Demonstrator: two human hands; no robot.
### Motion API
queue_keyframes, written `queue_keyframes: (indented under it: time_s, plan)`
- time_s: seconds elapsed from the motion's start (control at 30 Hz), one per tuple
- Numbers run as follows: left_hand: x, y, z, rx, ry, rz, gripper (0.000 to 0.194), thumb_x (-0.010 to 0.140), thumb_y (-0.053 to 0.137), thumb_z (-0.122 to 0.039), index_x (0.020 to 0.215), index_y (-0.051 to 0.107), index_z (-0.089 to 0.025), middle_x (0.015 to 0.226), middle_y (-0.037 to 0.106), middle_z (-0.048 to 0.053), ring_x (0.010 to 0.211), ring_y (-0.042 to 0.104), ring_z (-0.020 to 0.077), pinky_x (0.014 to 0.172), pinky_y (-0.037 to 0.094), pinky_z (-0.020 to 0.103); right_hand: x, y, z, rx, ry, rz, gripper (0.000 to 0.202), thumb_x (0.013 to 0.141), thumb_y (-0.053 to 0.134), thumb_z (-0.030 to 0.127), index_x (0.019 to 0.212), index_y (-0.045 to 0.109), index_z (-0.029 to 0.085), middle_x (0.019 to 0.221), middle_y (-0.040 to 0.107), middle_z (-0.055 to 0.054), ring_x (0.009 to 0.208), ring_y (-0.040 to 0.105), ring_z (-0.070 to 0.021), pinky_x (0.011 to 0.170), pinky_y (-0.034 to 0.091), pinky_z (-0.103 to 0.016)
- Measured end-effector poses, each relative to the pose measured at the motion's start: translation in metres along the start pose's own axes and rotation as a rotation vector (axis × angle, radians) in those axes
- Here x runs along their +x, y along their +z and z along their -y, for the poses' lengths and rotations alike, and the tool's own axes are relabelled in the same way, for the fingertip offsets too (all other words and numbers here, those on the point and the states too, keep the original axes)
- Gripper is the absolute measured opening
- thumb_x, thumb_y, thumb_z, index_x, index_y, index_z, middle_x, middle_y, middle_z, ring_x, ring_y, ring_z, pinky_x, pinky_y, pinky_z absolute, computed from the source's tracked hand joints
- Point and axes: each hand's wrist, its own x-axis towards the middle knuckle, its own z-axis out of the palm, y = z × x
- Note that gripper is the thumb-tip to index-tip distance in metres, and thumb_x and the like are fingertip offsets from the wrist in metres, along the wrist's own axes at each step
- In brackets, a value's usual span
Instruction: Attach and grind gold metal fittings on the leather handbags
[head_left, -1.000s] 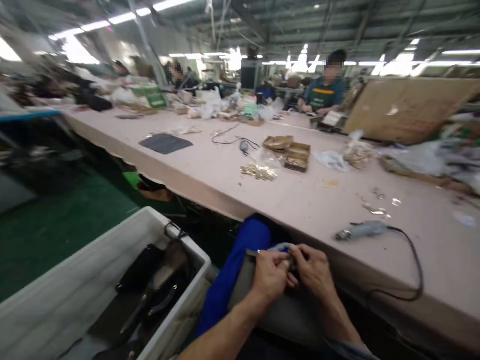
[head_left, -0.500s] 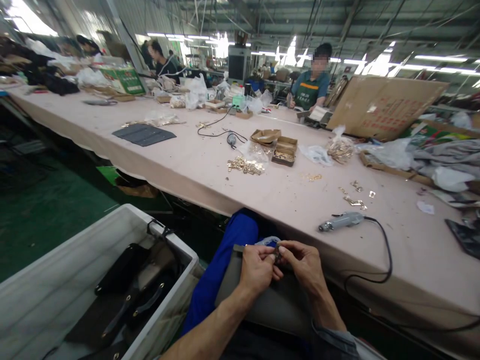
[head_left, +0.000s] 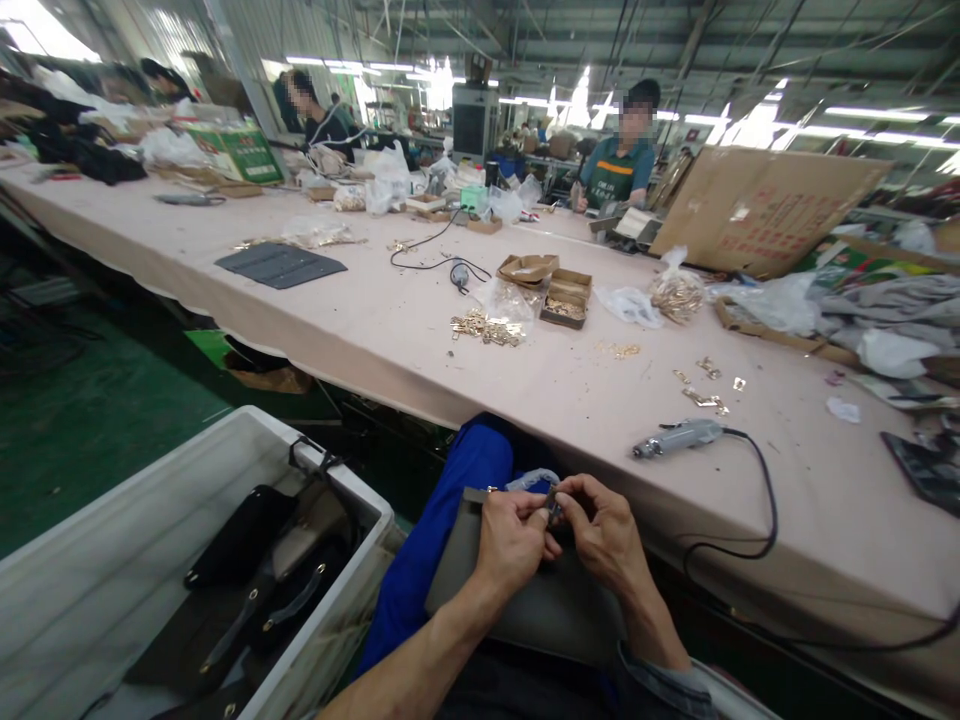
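A grey-brown handbag [head_left: 544, 625] lies across my lap, over blue trousers. Its handle [head_left: 534, 480], apparently wrapped in clear plastic, arches up behind my fingers. My left hand [head_left: 511, 535] is closed at the bag's top edge, pinching a small dark piece [head_left: 554, 506]. From the other side my right hand [head_left: 604, 525] grips the same piece between thumb and fingertips. The fingers cover most of it, so whether it is a tab or a fitting cannot be made out. A bit of gold metal [head_left: 492, 490] shows beside the left knuckles.
A grey electric screwdriver [head_left: 679, 438] with a black cord lies on the cloth-covered table [head_left: 360, 340]. Gold metal parts [head_left: 487, 328] are heaped near small cardboard boxes [head_left: 566, 298]. At my left stands a white bin [head_left: 90, 560] holding bags. A co-worker [head_left: 619, 165] sits opposite.
The view has shifted slightly, so the table and bin sit a little further left. Both hands keep their pinch at the bag's top edge, with the fingers only slightly moved.
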Motion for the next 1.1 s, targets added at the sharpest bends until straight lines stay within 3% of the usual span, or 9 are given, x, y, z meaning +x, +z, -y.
queue_keyframes:
  time_s: [0.4,0.63,0.77,0.93,1.1]
  plan:
    - [-0.006,-0.003,0.001,0.018,0.031,0.047,0.026,0.085,0.054,-0.014,0.084,0.079,-0.012,0.052,0.067,0.003,0.041,0.063,0.0147,0.04,0.051,0.019,0.004,0.001,-0.006,0.241,0.185,0.027,0.026,0.085,0.074,0.041,0.083,0.069,0.016,0.067,0.065,-0.003,0.058,0.06,-0.0171,0.054,0.049,-0.027]
    - [-0.004,-0.002,-0.009,0.075,-0.028,-0.087,0.027,0.089,0.062,-0.034,0.077,0.072,-0.013,0.051,0.066,0.003,0.034,0.057,0.0139,0.033,0.042,0.019,0.002,0.002,-0.004,0.318,0.177,0.064,0.026,0.085,0.075,0.041,0.089,0.07,0.016,0.074,0.069,-0.004,0.063,0.065,-0.0188,0.06,0.053,-0.029]
    - [-0.007,-0.001,-0.015,0.147,0.02,-0.153,0.026,0.088,0.062,-0.031,0.071,0.073,-0.014,0.053,0.067,0.003,0.034,0.055,0.0128,0.034,0.037,0.019,-0.002,0.005,0.003,0.278,0.162,0.028,0.023,0.086,0.073,0.039,0.09,0.069,0.017,0.075,0.068,-0.004,0.062,0.064,-0.0177,0.058,0.052,-0.027]
    - [-0.008,0.001,-0.014,0.172,0.096,-0.263,0.023,0.082,0.064,-0.024,0.062,0.072,-0.016,0.059,0.071,0.004,0.051,0.064,0.0161,0.045,0.043,0.021,-0.004,0.012,0.008,0.257,0.172,-0.038,0.024,0.084,0.074,0.039,0.087,0.069,0.016,0.075,0.068,-0.004,0.061,0.063,-0.0171,0.056,0.051,-0.026]
    - [-0.006,-0.002,-0.01,0.114,0.05,-0.236,0.026,0.085,0.063,-0.028,0.065,0.072,-0.014,0.059,0.07,0.004,0.041,0.058,0.013,0.038,0.037,0.02,0.0,0.014,0.008,0.323,0.232,0.002,0.03,0.082,0.076,0.044,0.088,0.072,0.015,0.073,0.07,-0.006,0.06,0.064,-0.0187,0.056,0.052,-0.027]
